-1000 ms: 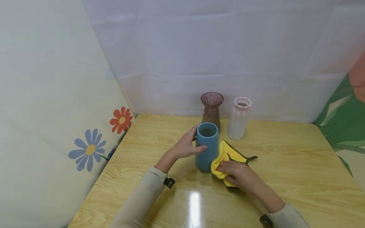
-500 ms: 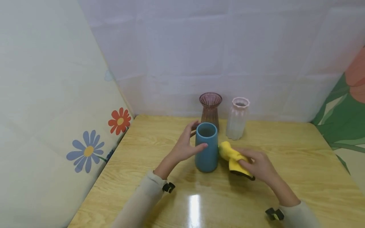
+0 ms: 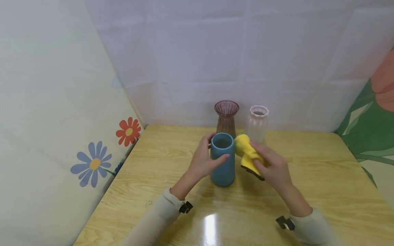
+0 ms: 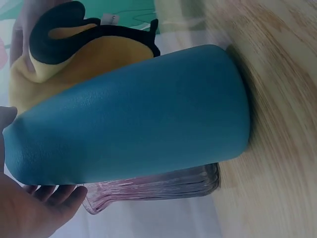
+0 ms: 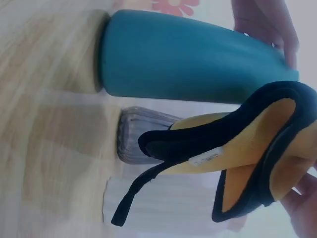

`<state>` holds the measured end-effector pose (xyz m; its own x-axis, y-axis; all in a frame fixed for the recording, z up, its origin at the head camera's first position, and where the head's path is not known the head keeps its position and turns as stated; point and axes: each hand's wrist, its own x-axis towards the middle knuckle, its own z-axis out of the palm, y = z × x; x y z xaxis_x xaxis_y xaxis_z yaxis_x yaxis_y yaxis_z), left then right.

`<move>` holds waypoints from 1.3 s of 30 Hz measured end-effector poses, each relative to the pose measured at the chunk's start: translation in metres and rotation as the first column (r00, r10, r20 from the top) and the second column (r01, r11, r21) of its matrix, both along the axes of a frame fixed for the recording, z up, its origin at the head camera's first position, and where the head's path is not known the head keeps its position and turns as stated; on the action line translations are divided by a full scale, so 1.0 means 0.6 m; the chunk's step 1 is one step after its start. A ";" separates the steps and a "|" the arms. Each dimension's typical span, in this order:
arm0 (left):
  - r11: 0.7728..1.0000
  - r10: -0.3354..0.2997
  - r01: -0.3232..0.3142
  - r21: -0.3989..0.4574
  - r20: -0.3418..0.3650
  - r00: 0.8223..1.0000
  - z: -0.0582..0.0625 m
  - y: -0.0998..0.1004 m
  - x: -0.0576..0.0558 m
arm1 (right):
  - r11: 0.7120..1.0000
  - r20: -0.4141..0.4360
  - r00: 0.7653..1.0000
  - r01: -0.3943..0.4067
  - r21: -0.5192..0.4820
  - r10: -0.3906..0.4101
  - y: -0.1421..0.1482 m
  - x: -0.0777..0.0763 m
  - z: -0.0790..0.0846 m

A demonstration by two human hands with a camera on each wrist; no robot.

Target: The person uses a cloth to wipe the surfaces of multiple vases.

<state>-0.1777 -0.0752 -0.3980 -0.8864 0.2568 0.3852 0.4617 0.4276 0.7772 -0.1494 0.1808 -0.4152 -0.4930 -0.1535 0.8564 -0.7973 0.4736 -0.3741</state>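
Note:
A blue vase (image 3: 223, 167) stands upright on the wooden table, its open mouth facing up. My left hand (image 3: 202, 160) grips it near the top, thumb across the front and fingers round the far side. In the left wrist view the smooth side of the blue vase (image 4: 133, 119) fills the middle. My right hand (image 3: 274, 165) pinches a bunched yellow cloth (image 3: 246, 147) with dark edging, held against the vase's upper right side. From the right wrist, the yellow cloth (image 5: 237, 144) hangs in folds with a dark loop and a small white tag.
Behind the blue vase stands a purple ribbed glass vase (image 3: 226, 119), partly hidden. To its right is a pinkish-white ribbed vase (image 3: 257, 128), its lower part covered by the cloth and hand. A pale curtain (image 3: 184, 68) rises at the table's (image 3: 323, 171) back edge.
The right hand has lifted the cloth from the blue vase's lower right side up to near its rim, bunching it on the way. The left hand keeps its hold, and the vase stays in place.

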 end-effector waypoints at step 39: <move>0.988 -0.149 0.146 0.052 0.044 0.988 0.011 -0.024 -0.019 | 0.969 0.042 0.999 -0.013 0.248 0.003 -0.047 0.023 -0.048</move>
